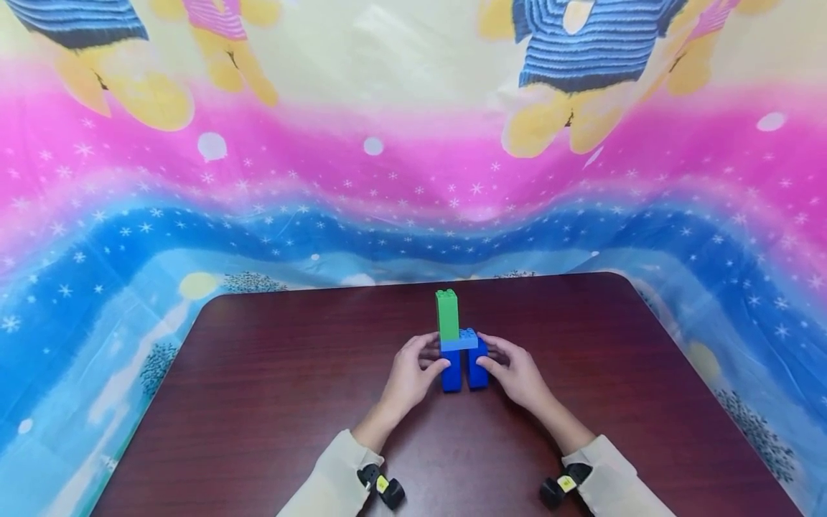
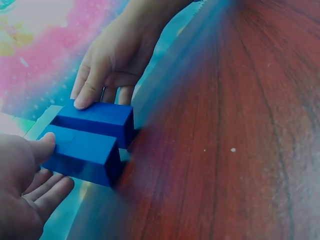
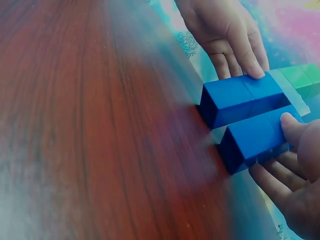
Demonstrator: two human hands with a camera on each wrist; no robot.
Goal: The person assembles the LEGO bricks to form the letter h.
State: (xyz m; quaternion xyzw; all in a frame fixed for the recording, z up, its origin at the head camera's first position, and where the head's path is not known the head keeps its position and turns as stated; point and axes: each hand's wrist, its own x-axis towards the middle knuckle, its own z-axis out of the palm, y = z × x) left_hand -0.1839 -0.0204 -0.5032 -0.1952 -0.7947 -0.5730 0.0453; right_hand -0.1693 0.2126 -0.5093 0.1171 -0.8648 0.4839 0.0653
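A small toy-brick structure stands upright on the table. Two dark blue columns, the left column point(image 1: 451, 372) and the right column point(image 1: 479, 372), stand side by side with a narrow gap. Across their tops lies a light blue brick point(image 1: 460, 345) with studs showing on its right part. A green column point(image 1: 447, 316) rises from its left end. My left hand point(image 1: 408, 372) pinches the left column, thumb on its front face and fingers at the side and behind. Likewise, my right hand point(image 1: 519, 371) pinches the right column near its top. In the right wrist view, seams show the blue columns point(image 3: 250, 137) are stacked bricks.
The dark red-brown wooden table point(image 1: 278, 402) has rounded far corners. Behind and beside it hangs a colourful printed cloth point(image 1: 388, 179). Black wrist cameras sit at both cuffs, the left camera point(image 1: 388, 492) and the right camera point(image 1: 557, 490).
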